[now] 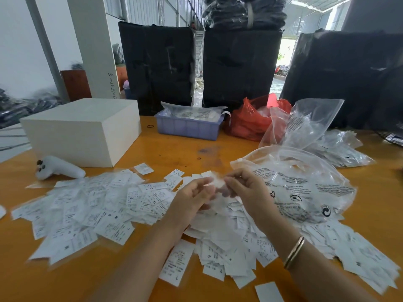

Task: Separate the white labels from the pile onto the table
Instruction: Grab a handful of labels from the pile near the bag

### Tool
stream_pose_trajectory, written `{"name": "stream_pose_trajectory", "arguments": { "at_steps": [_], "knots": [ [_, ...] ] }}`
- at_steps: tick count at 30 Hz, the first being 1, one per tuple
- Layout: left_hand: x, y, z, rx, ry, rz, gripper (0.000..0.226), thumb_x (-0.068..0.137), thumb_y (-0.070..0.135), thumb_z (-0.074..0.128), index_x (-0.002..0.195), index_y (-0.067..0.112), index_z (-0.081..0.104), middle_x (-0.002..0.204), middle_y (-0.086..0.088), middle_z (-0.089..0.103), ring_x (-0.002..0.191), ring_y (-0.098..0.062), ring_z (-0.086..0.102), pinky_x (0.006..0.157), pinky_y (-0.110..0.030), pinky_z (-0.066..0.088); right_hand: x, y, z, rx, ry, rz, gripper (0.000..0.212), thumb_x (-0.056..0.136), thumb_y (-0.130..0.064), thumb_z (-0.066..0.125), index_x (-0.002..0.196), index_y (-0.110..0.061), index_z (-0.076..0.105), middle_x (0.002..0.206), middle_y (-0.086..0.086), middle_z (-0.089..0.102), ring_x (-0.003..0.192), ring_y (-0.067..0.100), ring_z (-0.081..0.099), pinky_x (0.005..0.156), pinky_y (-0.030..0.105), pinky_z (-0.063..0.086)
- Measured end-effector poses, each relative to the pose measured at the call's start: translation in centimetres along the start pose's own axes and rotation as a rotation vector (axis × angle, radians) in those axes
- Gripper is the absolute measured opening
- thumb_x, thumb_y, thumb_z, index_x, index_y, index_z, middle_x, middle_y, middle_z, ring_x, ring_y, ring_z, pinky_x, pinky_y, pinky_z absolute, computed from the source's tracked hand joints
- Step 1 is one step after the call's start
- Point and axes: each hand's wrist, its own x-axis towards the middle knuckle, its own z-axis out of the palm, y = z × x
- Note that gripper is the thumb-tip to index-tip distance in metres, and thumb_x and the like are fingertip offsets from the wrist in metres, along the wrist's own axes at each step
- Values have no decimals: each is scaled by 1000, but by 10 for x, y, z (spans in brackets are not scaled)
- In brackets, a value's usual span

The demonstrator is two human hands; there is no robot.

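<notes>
Head view: at 9 o'clock a spread of small white printed paper labels (91,205) lies flat on the orange wooden desk (174,149), below a white rectangular box (82,129). At centre the left hand (192,199) and right hand (246,192) meet, each grip curled, pinching one blurred white label (214,180) above the heaped label pile (229,243). At 3 o'clock lies a clear printed plastic bag (305,188).

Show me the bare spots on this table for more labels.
Bare table lies between the white box, the purple tray and the labels; another patch sits at the near left edge. The middle and right are crowded with labels and plastic bags.
</notes>
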Motion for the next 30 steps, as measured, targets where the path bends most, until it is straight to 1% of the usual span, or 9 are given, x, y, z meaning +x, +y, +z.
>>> {"name": "stream_pose_trajectory", "arguments": {
  "at_steps": [3, 5, 12, 16, 18, 21, 24, 27, 30],
  "knots": [
    [1, -4, 2, 30, 94, 9, 8, 87, 15, 67, 94, 16, 68, 82, 2, 75, 73, -7, 70, 60, -14, 50, -5, 9, 4, 49, 11, 64, 7, 87, -6, 64, 85, -12, 63, 63, 2, 69, 61, 10, 65, 58, 18, 49],
    [1, -5, 2, 28, 135, 1, 8, 87, 7, 65, 88, 13, 69, 75, 1, 74, 69, -6, 68, 59, -14, 51, -7, 12, 6, 97, -8, 93, 10, 85, -3, 65, 87, -12, 61, 66, 0, 70, 66, 9, 67, 61, 18, 51],
    [3, -7, 0, -64, 243, -17, 8, 91, 8, 60, 92, 10, 68, 79, 1, 75, 72, -10, 71, 58, -16, 52, -7, 16, 0, 466, 55, 122, 18, 86, 7, 57, 94, -9, 59, 77, 1, 70, 85, 19, 69, 76, 22, 54],
    [4, -5, -5, -129, 293, -30, 8, 92, 9, 59, 94, 10, 67, 82, -1, 75, 76, -12, 72, 59, -16, 53, -4, 14, -11, 558, 166, 50, 30, 89, 15, 40, 92, -7, 59, 67, -2, 65, 77, 20, 68, 80, 28, 56],
    [5, -6, -7, -167, 314, -44, 9, 92, 6, 58, 96, 9, 65, 82, -2, 75, 75, -12, 71, 59, -17, 54, -4, 15, -17, 421, 260, 28, 41, 85, 18, 32, 81, -11, 61, 58, -2, 54, 58, 14, 58, 65, 26, 54],
    [6, -6, -7, -193, 310, -51, 16, 92, 1, 56, 101, 13, 65, 82, -2, 75, 73, -9, 71, 59, -16, 53, -6, 21, -24, -13, 256, -30, 42, 85, 12, 34, 70, -15, 63, 47, -5, 41, 46, 11, 34, 46, 22, 30],
    [5, -6, -7, -211, 311, -60, 20, 93, 3, 55, 99, 17, 69, 83, -2, 75, 73, -9, 70, 59, -15, 52, -6, 28, -23, -602, 44, -103, 18, 92, -18, 52, 91, -25, 69, 45, -10, 43, 41, 4, 31, 43, 19, 26],
    [6, -6, -8, -220, 342, -71, 16, 93, 10, 58, 93, 17, 72, 84, -2, 75, 73, -9, 69, 59, -16, 52, -7, 30, -17, -993, -105, -48, 32, 88, -41, 55, 119, -36, 62, 61, -16, 50, 54, 1, 43, 50, 21, 30],
    [6, -7, -9, -211, 345, -77, 10, 91, 17, 63, 90, 17, 73, 84, 0, 75, 74, -8, 70, 60, -17, 53, -6, 27, -13, -1135, -119, -36, 35, 93, -47, 47, 125, -39, 58, 102, -14, 67, 86, 10, 61, 59, 21, 36]
  ]
}}
